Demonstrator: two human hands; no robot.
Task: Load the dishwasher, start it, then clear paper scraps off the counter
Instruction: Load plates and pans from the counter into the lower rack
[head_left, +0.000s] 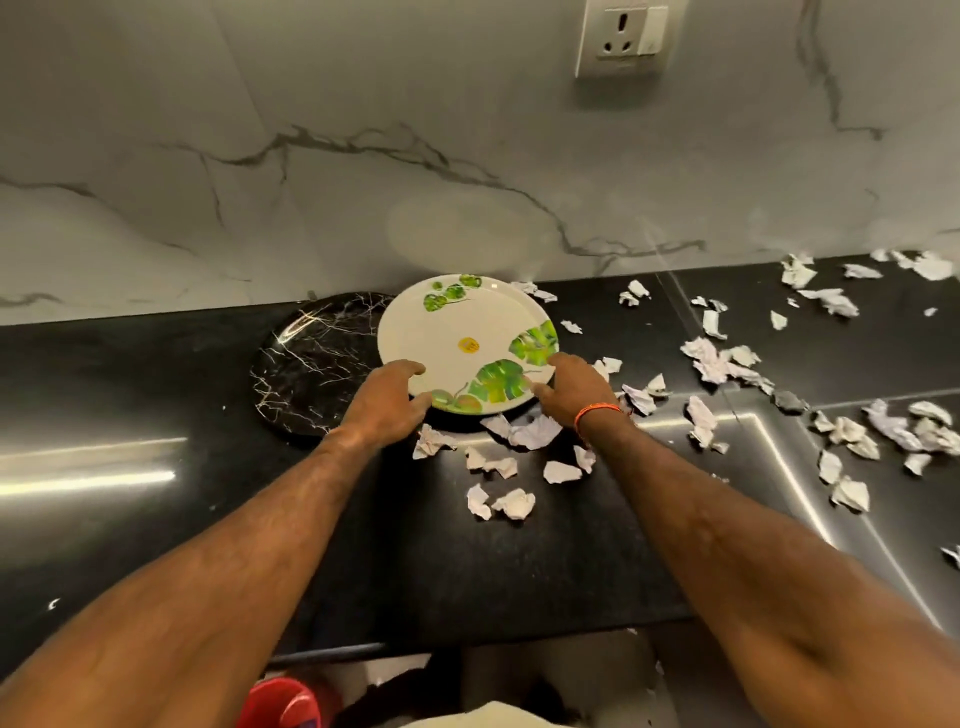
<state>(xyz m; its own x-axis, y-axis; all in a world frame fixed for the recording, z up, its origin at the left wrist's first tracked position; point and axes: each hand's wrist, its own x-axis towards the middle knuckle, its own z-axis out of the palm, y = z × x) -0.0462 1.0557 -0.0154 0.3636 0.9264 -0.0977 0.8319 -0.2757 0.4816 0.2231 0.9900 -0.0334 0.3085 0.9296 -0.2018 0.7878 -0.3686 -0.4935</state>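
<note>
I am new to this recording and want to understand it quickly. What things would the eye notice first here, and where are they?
First comes the white plate with green leaves at the middle of the black counter, held at its near rim by the left hand and the right hand. It overlaps a black marbled plate on its left. Crumpled paper scraps lie scattered over the counter's right side.

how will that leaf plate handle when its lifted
The leaf plate looks rigid and glossy, so probably slick at the rim; the left hand and right hand gripping opposite edges should steady it. It seems to rest on a black plate, so it may slide. Likely breakable if dropped on the counter.
</note>
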